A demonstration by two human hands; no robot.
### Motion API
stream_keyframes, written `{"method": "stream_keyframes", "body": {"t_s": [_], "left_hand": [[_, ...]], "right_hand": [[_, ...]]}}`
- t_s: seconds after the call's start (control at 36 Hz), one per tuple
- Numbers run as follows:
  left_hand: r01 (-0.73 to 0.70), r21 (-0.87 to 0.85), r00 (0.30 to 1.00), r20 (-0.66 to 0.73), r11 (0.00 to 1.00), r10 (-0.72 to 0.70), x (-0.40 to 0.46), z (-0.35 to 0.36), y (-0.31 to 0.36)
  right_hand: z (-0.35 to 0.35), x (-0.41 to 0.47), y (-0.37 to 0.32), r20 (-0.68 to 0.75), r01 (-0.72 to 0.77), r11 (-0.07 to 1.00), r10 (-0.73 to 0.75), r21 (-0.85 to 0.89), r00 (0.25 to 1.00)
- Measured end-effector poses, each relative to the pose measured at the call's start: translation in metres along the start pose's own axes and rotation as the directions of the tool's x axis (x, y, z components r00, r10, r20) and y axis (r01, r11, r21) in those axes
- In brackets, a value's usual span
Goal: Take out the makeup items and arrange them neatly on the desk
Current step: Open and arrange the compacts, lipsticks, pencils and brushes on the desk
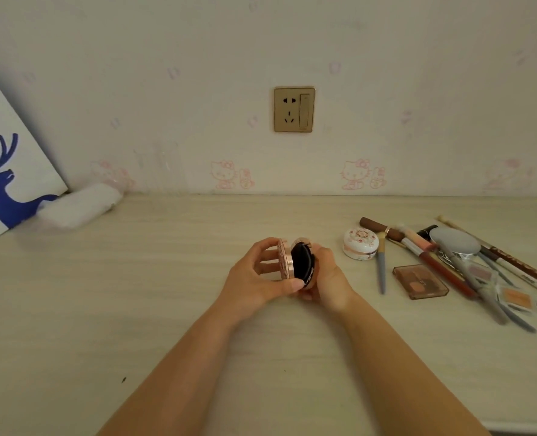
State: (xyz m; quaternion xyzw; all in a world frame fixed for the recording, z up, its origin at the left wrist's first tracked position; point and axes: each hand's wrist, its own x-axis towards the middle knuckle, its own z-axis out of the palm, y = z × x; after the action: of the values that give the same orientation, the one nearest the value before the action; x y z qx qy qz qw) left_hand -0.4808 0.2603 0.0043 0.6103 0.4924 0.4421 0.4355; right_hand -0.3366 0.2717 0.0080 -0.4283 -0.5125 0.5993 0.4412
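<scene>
Head view: left hand (261,275) and right hand (327,272) both grip an open compact (295,262) above mid-desk (135,294). Other makeup lies in a loose pile (456,265) at right, white round case (361,243) beside it. Items look out; neat arranging mostly left.

compact (295,262) held mid-desk (135,309) between both hands, round case (361,243) just right of it, palette (420,281) and brush pile (468,265) further right, board (9,171) far left against wall
</scene>
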Motion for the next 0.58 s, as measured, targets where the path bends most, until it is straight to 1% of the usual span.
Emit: {"method": "stream_keyframes", "body": {"t_s": [0.08, 0.14, 0.28, 0.42, 0.44, 0.47, 0.5, 0.53, 0.56, 0.58], "left_hand": [[0.011, -0.061, 1.000, -0.003, 0.998, -0.011, 0.001, -0.001, 0.000], [0.018, -0.097, 1.000, -0.003, 0.995, -0.018, 0.002, -0.001, 0.000], [0.049, -0.133, 0.997, -0.059, 0.990, -0.057, 0.004, 0.000, 0.002], [0.113, -0.126, 0.985, -0.118, 0.986, -0.128, 0.010, 0.001, 0.002], [0.125, -0.115, 0.981, -0.131, 0.986, -0.139, 0.010, 0.001, 0.003], [0.132, -0.098, 0.980, -0.140, 0.986, -0.145, 0.011, 0.001, 0.003], [0.140, -0.082, 0.978, -0.145, 0.987, -0.151, 0.012, 0.000, 0.003], [0.150, -0.069, 0.976, -0.149, 0.986, -0.159, 0.013, -0.001, 0.002], [0.158, -0.057, 0.974, -0.153, 0.986, -0.165, 0.014, -0.003, 0.002], [0.163, -0.044, 0.973, -0.157, 0.986, -0.168, 0.015, -0.006, 0.001]], "right_hand": [[-0.002, 0.003, 0.001, 0.005, -0.017, 0.987, 0.017, 0.160, 1.000], [-0.003, 0.002, 0.000, 0.010, -0.029, 0.976, 0.027, 0.216, 1.000], [-0.005, 0.004, -0.001, -0.008, -0.056, 0.968, 0.060, 0.243, 0.998], [-0.002, 0.011, 0.000, -0.114, -0.126, 0.973, 0.150, 0.194, 0.982], [0.000, 0.012, 0.001, -0.159, -0.124, 0.978, 0.151, 0.169, 0.976], [-0.001, 0.014, 0.003, -0.226, -0.101, 0.990, 0.121, 0.100, 0.966], [-0.003, 0.016, 0.004, -0.309, -0.063, 0.998, 0.050, -0.031, 0.950], [-0.006, 0.015, 0.004, -0.383, -0.022, 0.977, -0.062, -0.210, 0.922], [-0.010, 0.015, 0.006, -0.424, 0.007, 0.926, -0.180, -0.379, 0.888], [-0.014, 0.014, 0.007, -0.423, 0.020, 0.860, -0.270, -0.509, 0.865]]}}
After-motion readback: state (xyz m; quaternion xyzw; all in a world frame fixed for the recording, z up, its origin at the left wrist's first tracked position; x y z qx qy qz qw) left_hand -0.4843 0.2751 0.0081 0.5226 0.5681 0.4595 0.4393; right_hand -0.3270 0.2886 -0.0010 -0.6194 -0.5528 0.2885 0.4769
